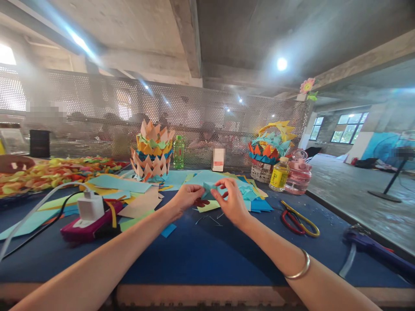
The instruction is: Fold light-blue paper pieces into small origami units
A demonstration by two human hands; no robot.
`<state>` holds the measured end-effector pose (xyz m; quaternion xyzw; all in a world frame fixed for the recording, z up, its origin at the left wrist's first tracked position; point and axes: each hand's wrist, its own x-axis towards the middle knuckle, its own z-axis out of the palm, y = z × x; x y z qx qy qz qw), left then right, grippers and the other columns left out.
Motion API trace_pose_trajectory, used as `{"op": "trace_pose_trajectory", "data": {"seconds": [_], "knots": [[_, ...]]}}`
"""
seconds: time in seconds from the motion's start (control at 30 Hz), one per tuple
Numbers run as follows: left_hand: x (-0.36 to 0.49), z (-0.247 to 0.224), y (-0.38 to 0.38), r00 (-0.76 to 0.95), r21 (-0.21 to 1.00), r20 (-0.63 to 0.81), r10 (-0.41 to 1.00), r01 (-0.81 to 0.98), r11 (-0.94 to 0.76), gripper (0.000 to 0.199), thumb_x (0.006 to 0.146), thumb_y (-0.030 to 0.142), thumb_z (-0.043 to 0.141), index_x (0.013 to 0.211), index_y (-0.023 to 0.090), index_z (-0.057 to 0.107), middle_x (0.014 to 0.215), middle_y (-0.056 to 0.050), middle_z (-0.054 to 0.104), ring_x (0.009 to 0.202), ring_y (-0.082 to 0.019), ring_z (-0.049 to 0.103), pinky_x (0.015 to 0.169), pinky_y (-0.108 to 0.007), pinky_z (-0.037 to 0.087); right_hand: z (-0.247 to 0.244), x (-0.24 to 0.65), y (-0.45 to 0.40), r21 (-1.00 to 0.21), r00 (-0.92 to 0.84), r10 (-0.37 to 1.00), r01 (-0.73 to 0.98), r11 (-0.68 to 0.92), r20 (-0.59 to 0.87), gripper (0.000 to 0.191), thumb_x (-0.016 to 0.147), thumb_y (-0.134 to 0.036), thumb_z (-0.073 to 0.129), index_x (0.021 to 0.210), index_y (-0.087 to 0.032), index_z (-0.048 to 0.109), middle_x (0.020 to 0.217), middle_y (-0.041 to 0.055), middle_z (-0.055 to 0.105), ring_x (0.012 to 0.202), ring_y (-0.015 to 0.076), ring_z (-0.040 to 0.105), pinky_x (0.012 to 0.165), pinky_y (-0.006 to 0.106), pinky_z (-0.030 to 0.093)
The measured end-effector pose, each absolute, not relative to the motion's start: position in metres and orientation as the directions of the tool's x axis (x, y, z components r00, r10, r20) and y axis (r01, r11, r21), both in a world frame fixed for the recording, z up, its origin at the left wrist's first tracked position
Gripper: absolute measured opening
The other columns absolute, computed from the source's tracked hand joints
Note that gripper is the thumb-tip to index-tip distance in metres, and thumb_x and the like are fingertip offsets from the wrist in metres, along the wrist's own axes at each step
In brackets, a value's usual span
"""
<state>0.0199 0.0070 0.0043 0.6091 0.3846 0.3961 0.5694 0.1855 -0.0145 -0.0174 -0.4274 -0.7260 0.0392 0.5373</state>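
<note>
A small piece of light-blue paper [206, 190], seemingly folded, is held up between my two hands over the blue table. My left hand [189, 196] pinches its left side between thumb and fingers. On its right side, my right hand [231, 199] grips the same paper with thumb and forefinger, the other fingers curled. Under and behind my hands lie light-blue sheets [197, 178], a pale-green sheet [208, 207] and darker blue sheets [262, 205]. Thin pale strips [212, 221] are scattered on the table just below.
Left are a purple power strip [89, 222] with a white charger [90, 206] and a heap of coloured paper pieces [65, 170]. Paper baskets [151, 162] [262, 169] stand behind. To the right are bottles [278, 175], scissors [296, 220] and a purple glue gun [372, 246].
</note>
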Motion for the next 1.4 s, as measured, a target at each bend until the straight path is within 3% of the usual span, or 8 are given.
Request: {"op": "trace_pose_trajectory", "data": {"seconds": [0.1, 0.3, 0.57, 0.77, 1.0, 1.2, 1.4], "knots": [[0.0205, 0.0048, 0.0056, 0.408, 0.998, 0.028, 0.912, 0.044, -0.050, 0.034, 0.060, 0.045, 0.072, 0.066, 0.013, 0.060, 0.061, -0.001, 0.063, 0.063, -0.017, 0.065, 0.061, -0.027, 0.046, -0.0163, 0.1862, -0.0136, -0.528, -0.002, 0.649, 0.580, 0.620, 0.761, 0.025, 0.083, -0.033, 0.051, 0.103, -0.018, 0.049, 0.102, 0.0096, 0.052, 0.083, 0.0171, 0.053, 0.060, 0.028, 0.047], [0.0203, 0.0069, 0.0023, 0.415, 0.998, 0.015, 0.910, 0.049, -0.039, 0.031, 0.061, 0.043, 0.071, 0.065, 0.014, 0.060, 0.060, 0.000, 0.062, 0.065, -0.017, 0.065, 0.065, -0.028, 0.046, -0.0186, 0.1871, -0.0117, -0.519, -0.118, 0.694, 0.578, 0.630, 0.710, 0.042, 0.077, -0.036, 0.059, 0.114, -0.020, 0.049, 0.108, 0.0089, 0.059, 0.094, 0.0196, 0.056, 0.065, 0.028, 0.048], [0.0207, 0.0062, 0.0037, 0.407, 0.995, 0.063, 0.911, 0.044, -0.088, 0.030, 0.066, 0.043, 0.066, 0.072, 0.013, 0.065, 0.067, -0.002, 0.064, 0.061, -0.013, 0.060, 0.062, -0.027, 0.046, -0.0171, 0.1877, -0.0118, -0.492, -0.160, 0.690, 0.590, 0.640, 0.706, 0.026, 0.085, -0.030, 0.047, 0.104, -0.020, 0.061, 0.097, 0.0058, 0.065, 0.078, 0.0151, 0.059, 0.064, 0.026, 0.048], [0.0207, 0.0066, 0.0037, 0.389, 0.992, 0.089, 0.917, 0.044, -0.115, 0.030, 0.068, 0.043, 0.065, 0.073, 0.013, 0.067, 0.068, -0.003, 0.065, 0.061, -0.013, 0.057, 0.060, -0.026, 0.047, -0.0181, 0.1890, -0.0105, -0.445, -0.200, 0.649, 0.580, 0.682, 0.734, 0.024, 0.084, -0.024, 0.049, 0.103, -0.021, 0.065, 0.088, 0.0052, 0.064, 0.079, 0.0156, 0.057, 0.062, 0.025, 0.046], [0.0194, 0.0050, 0.0055, 0.395, 0.995, 0.087, 0.915, 0.014, -0.101, 0.034, 0.065, 0.046, 0.066, 0.074, 0.013, 0.068, 0.071, -0.005, 0.066, 0.064, -0.014, 0.058, 0.061, -0.026, 0.048, -0.0148, 0.1919, -0.0142, -0.316, -0.250, 0.569, 0.628, 0.711, 0.783, 0.028, 0.088, -0.026, 0.046, 0.110, -0.029, 0.063, 0.087, 0.0034, 0.063, 0.082, 0.0166, 0.056, 0.076, 0.030, 0.045], [0.0205, 0.0052, 0.0050, 0.381, 0.991, 0.110, 0.918, 0.025, -0.129, 0.032, 0.068, 0.046, 0.063, 0.071, 0.014, 0.068, 0.058, 0.000, 0.059, 0.057, -0.012, 0.054, 0.060, -0.026, 0.048, -0.0131, 0.1921, -0.0165, -0.250, -0.286, 0.543, 0.658, 0.710, 0.789, 0.030, 0.090, -0.027, 0.043, 0.115, -0.030, 0.060, 0.085, 0.0037, 0.061, 0.082, 0.0167, 0.053, 0.076, 0.030, 0.045], [0.0214, 0.0067, 0.0023, 0.363, 0.992, 0.107, 0.926, 0.028, -0.125, 0.031, 0.067, 0.045, 0.063, 0.068, 0.014, 0.067, 0.061, -0.001, 0.061, 0.058, -0.012, 0.056, 0.060, -0.026, 0.047, -0.0141, 0.1944, -0.0144, -0.201, -0.319, 0.526, 0.674, 0.711, 0.788, 0.032, 0.091, -0.028, 0.040, 0.117, -0.031, 0.058, 0.084, 0.0038, 0.061, 0.082, 0.0169, 0.051, 0.077, 0.031, 0.045]]}}
